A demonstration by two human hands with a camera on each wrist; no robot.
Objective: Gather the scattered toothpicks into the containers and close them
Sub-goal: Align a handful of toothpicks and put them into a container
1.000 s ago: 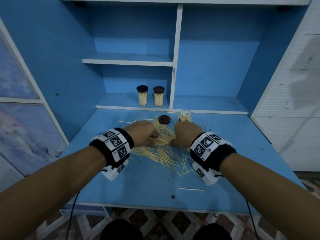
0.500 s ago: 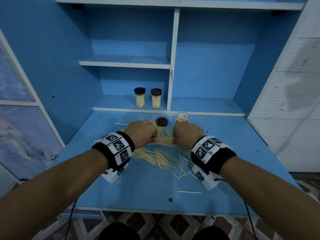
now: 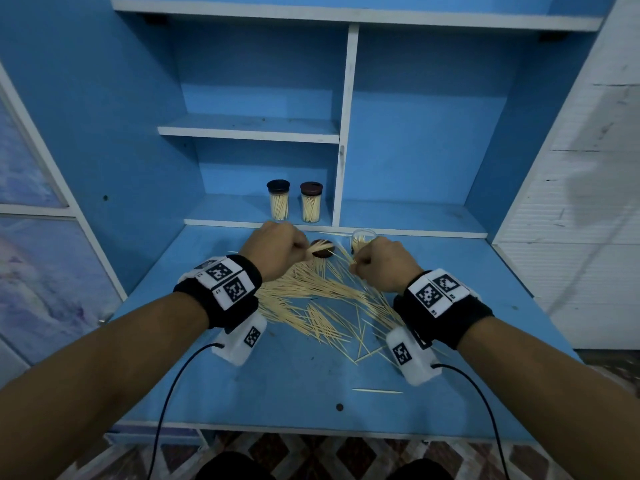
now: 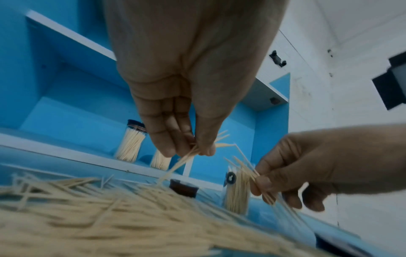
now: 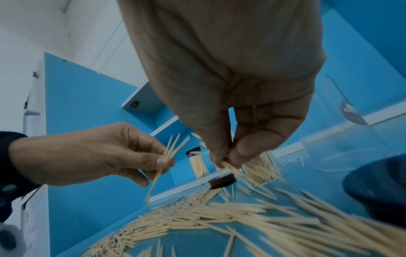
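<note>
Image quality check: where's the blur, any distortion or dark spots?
Head view: sharp, dim bluish light, wide-angle bend in the shelf edges. Left wrist view: near toothpick pile heavily blurred, left hand fairly sharp. Right wrist view: foreground toothpicks streaked, right hand soft.

Both hands came up off the toothpick pile (image 3: 311, 299) and moved apart. Left hand (image 3: 277, 249) shifted toward the loose dark lid (image 3: 322, 248), now pinching a small bundle of toothpicks (image 4: 186, 156) clear of the desk. Right hand (image 3: 382, 263) drew back beside the open container (image 3: 363, 237), pinching its own bundle (image 4: 252, 175). Earlier both fists were pressed together on the pile.
</note>
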